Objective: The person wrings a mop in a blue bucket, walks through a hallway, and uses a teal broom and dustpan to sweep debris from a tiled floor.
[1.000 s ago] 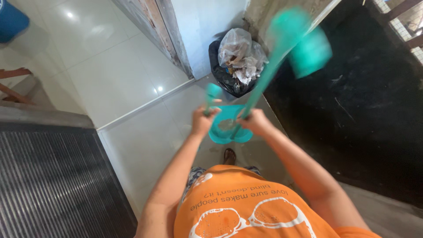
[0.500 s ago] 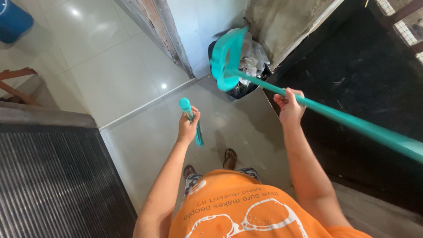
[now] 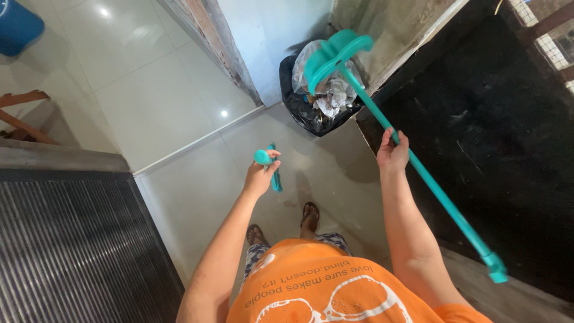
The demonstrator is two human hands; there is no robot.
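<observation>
Right hand (image 3: 391,157) wrapped closed around the long teal plastic handle (image 3: 430,185) of a teal plastic dustpan (image 3: 332,55), gripping about a third of the way down from the pan. Pan is lifted and tipped over the black bin with the clear plastic liner (image 3: 320,98), pan end right above the crumpled paper and rubbish inside; can't tell if it touches the liner. Handle slants down to the person's right, its free end (image 3: 496,272) hanging over the dark rough floor (image 3: 508,149). Left hand (image 3: 260,174) fisted around a second teal plastic stick, the broom handle (image 3: 269,167), rounded cap poking out above the fist, shaft pointing down toward the floor; broom head not visible. The two hands are well apart, left one over the pale glossy floor tiles (image 3: 197,191). Bin sits in the corner against the white wall (image 3: 269,36) and the rough concrete wall (image 3: 400,30). Person wears an orange printed T-shirt (image 3: 335,293) and sandals; both feet (image 3: 281,224) on the tiles just below the left hand. Dark ribbed metal grille (image 3: 72,239) to the person's left, blue container (image 3: 18,24) at the far left corner.
</observation>
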